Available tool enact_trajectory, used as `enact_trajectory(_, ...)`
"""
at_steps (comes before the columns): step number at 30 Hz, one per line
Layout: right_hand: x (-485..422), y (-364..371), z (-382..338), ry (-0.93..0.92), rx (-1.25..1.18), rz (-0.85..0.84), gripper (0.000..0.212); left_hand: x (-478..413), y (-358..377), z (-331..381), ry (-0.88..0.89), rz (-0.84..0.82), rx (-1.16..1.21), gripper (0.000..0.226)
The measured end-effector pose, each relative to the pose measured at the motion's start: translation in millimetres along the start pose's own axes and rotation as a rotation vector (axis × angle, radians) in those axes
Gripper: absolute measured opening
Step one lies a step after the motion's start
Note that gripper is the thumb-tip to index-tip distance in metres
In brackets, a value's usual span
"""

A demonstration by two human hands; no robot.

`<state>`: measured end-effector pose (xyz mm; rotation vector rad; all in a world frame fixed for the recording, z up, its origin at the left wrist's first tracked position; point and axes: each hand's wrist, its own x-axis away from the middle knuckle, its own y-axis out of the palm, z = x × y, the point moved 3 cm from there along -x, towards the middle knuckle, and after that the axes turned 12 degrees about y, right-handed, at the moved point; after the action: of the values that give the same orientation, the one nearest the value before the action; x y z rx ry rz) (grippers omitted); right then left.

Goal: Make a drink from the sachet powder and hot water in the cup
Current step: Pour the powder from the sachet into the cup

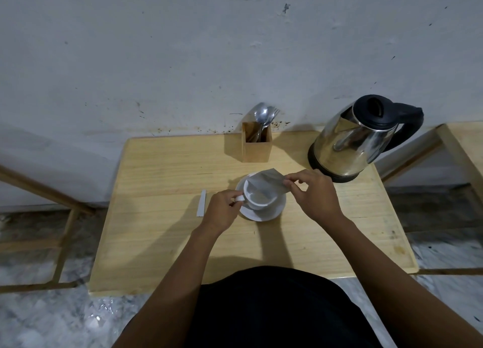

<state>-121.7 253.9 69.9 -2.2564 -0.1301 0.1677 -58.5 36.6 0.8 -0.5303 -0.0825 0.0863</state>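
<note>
On the counter (162, 243), the cup (257, 197) stands on its saucer (271, 211); kettle (350, 141) at two o'clock, spoon holder (257, 146) at twelve.

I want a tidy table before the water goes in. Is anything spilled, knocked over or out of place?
No spill shows. The only stray item is a torn-off strip lying on the table left of the cup. The kettle and cutlery holder stand upright.

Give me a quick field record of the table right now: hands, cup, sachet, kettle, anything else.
left hand: holding cup handle
right hand: holding sachet tilted over cup
cup: white, on saucer
kettle: steel, lid shut, back right
spoon holder: wooden, spoons and fork inside
torn strip: on table, left of cup
</note>
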Motion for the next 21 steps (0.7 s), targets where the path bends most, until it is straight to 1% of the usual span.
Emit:
enact_trajectory(3,1.3,4.0,-1.6,-0.048,0.059,-0.017,0.009,-0.7,-1.6,0.1,-0.022,-0.033,0.011,0.028)
enact_trajectory(6,1.0,4.4,-5.2,-0.059,0.068,-0.019,0.009,-4.6,-7.6,0.0,-0.033,-0.047,0.022,0.032)
enact_trajectory(8,-0.3,3.5,-8.0,-0.068,0.056,-0.034,0.009,-8.8,-13.1,3.6,-0.002,-0.006,-0.021,0.036)
enact_trajectory(10,-1.6,2.7,-11.7,-0.085,0.042,-0.057,0.009,-14.2,-14.6,11.0,0.059,0.000,-0.056,0.038)
enact_trajectory(14,-3.3,2.1,-17.9,-0.110,0.036,-0.083,0.011,-26.7,-10.2,19.1,0.132,-0.044,-0.081,0.016)
enact_trajectory(15,-3.5,2.0,-18.5,-0.107,0.034,-0.086,0.013,-28.4,-9.4,18.2,0.135,-0.043,-0.084,0.014)
enact_trajectory(18,-5.5,-2.8,-14.2,-0.055,0.032,-0.086,0.023,-31.1,-7.1,13.8,0.125,-0.024,-0.073,0.014)
enact_trajectory(19,-6.4,-4.8,-12.1,-0.029,0.022,-0.093,0.024,-31.4,-6.7,12.3,0.120,-0.021,-0.071,0.014)
enact_trajectory(21,-7.3,-6.8,-10.7,0.015,0.009,-0.103,0.017,-32.0,-6.0,11.6,0.119,-0.017,-0.079,0.015)
